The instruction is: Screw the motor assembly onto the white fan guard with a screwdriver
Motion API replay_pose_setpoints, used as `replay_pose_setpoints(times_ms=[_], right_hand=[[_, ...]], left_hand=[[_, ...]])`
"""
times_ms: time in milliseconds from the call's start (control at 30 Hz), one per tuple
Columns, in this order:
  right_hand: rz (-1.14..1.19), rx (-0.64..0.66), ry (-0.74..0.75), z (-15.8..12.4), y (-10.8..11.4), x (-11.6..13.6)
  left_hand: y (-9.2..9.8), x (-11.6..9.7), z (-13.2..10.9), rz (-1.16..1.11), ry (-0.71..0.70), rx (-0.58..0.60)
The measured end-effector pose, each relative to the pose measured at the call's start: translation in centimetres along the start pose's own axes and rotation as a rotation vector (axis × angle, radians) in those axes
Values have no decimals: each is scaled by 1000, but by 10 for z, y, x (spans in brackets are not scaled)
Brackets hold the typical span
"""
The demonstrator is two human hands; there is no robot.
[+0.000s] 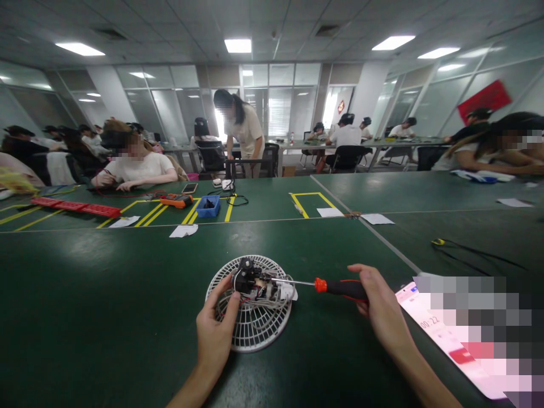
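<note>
A white round fan grille [250, 326] lies flat on the green table, with a small black and white motor unit [255, 282] on it. My left hand [216, 331] rests on the grille, its thumb and fingers pinching the motor unit from the left. My right hand [379, 309] is wrapped round the black and orange handle of a screwdriver [329, 286]. The thin metal shaft runs left and its tip meets the motor unit's right side.
A phone [450, 340] with a lit screen lies to the right of my right hand. Farther back are a blue bin [208, 207], an orange meter [177, 200], red strips [76, 206], paper slips and a black cable [471, 252]. Several people sit at surrounding tables; one stands.
</note>
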State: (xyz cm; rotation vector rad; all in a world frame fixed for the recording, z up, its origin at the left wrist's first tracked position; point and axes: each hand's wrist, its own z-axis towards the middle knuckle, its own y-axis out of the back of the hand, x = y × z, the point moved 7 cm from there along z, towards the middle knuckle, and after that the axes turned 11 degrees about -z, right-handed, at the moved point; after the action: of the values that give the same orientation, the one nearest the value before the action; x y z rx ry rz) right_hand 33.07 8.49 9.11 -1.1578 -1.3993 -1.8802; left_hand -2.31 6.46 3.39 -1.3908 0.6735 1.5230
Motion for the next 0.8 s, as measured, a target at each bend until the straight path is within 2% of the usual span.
replay_pose_setpoints(times_ms=[167,433,633,800], right_hand=[[122,38,9,1,-3,-2],[383,52,154,1,-6,1],[160,104,5,1,-11,-4],[154,124,0,1,-11,-5]], left_hand=[[0,0,-1,18,-7,11],[0,0,0,21,-20,19],[1,0,0,28,-20,10],[0,2,1,22,-8,20]])
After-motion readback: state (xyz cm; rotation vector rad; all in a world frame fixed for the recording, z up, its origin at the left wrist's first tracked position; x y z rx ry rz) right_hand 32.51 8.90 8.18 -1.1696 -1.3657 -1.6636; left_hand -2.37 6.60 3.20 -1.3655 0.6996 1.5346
